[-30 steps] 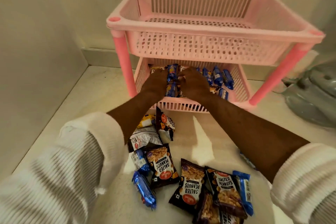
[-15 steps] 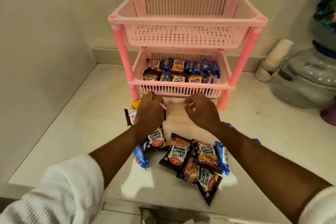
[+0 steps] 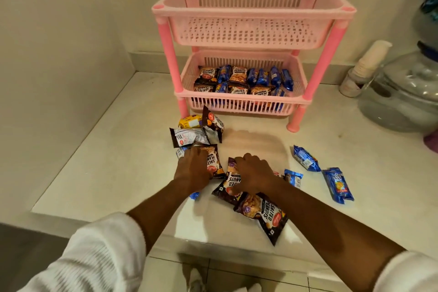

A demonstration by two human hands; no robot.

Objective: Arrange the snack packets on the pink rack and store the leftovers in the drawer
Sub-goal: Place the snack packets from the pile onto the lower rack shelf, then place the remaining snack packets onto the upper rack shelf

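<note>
Hands are pulling back from pink rack to tabletop | left hand, right hand closing on peanut packets | lower tier filling, top tier bare

Rack at counter back, against wall; packets in lower tier; loose packets in front; jar to right.

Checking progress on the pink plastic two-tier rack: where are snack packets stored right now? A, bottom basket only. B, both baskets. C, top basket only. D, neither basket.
A: the rack's bottom basket holds peanut and blue biscuit packets, while the top basket shows none.
</note>
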